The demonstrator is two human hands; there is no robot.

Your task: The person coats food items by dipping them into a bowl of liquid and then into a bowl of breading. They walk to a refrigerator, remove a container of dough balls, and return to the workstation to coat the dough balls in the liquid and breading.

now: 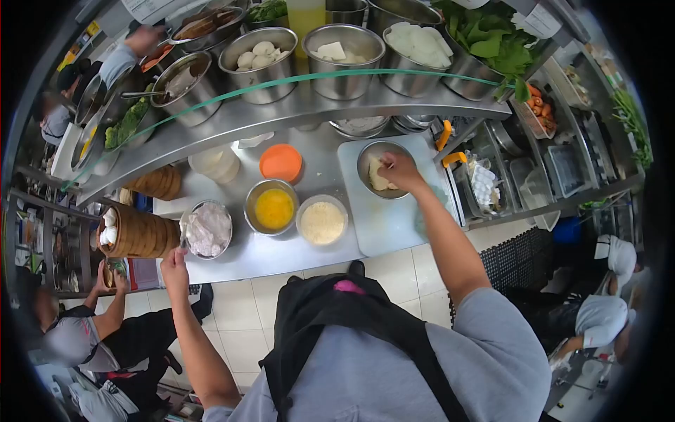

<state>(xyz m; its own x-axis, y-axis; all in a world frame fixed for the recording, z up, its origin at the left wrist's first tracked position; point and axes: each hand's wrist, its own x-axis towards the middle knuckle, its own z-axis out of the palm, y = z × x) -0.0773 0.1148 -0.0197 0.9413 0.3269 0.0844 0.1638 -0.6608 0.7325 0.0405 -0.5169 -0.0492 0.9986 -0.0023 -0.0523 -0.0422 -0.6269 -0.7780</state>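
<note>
My right hand (pixel 399 171) reaches into a steel bowl (pixel 363 184) on the pale cutting board (pixel 377 228). Its fingers are pinched on a pale, crumb-coated piece of food (pixel 380 181); the fingertips are partly hidden. At the left, my left hand (pixel 175 266) is closed around a thin metal utensil (pixel 184 238) beside a steel bowl of pale, white-coated pieces (pixel 208 228). Between the hands stand a steel bowl of beaten egg (pixel 273 209) and a tub of light yellow crumbs (pixel 322 220). An orange bowl (pixel 280 162) sits behind them.
Steel pots of ingredients line the shelf (pixel 295 112) above the counter. Bamboo steamers (pixel 144 232) stack at the left, near a co-worker (pixel 77 330). Orange-handled tools (pixel 454 159) hang beside the board. More people work at the right (pixel 605 316).
</note>
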